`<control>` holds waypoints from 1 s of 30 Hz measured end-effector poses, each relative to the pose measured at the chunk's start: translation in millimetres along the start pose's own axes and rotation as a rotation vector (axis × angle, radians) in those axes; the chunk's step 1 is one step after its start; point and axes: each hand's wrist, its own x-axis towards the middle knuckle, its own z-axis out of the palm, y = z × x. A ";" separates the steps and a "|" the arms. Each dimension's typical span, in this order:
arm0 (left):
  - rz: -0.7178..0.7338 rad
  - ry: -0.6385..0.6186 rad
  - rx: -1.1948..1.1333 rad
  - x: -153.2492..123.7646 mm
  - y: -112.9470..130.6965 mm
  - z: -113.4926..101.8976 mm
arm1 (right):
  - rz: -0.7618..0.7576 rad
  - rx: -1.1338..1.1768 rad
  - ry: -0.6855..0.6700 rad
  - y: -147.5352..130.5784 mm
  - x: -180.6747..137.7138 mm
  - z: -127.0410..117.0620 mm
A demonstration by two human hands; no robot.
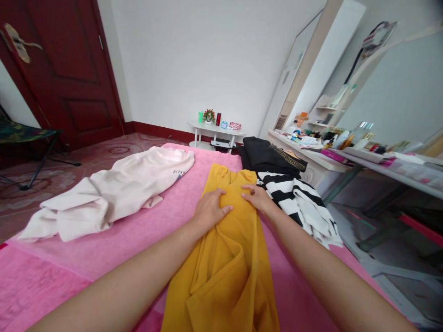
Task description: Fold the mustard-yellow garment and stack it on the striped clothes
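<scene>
A mustard-yellow garment (228, 267) lies lengthwise on the pink bed cover (180, 198), its lower part creased and loosely overlapped. I cannot tell what kind of garment it is. My left hand (211, 210) rests on its upper left part, with thumb and fingers apart. Over at the upper right edge, my right hand (258, 197) touches the cloth with its thumb and forefinger spread a little. Both hands press on the fabric from above. Some of the fingertips are hard to make out.
A pale pink sweatshirt (138, 184) is spread to the left. On the right lie a black-and-white striped garment (301, 198) and folded black clothing (263, 157). Beyond the bed stands a small white table (216, 129). A cluttered dressing table (318, 157) borders the right side.
</scene>
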 end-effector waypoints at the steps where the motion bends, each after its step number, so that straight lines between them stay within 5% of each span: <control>1: 0.035 -0.011 -0.076 2.5 -4.0 0.5 | 0.009 0.007 -0.016 1.2 5.4 1.3; 5: 0.057 0.031 -0.224 11.2 -17.9 3.3 | -0.030 0.025 0.031 10.6 6.7 3.2; 11: 0.037 0.029 -0.052 15.2 -27.3 4.5 | -0.323 -0.180 0.051 13.7 -29.9 -0.3; 18: 0.094 0.033 -0.024 14.5 -27.9 7.0 | -0.611 -0.319 -0.275 -39.5 -104.6 -21.5; 22: 0.262 0.068 0.036 6.8 -19.3 2.3 | -0.752 -0.397 -0.410 -61.3 -146.6 -30.3; 30: 0.746 -0.436 -0.059 -44.9 13.4 -53.5 | -0.699 -0.458 -0.459 -55.9 -195.0 -41.4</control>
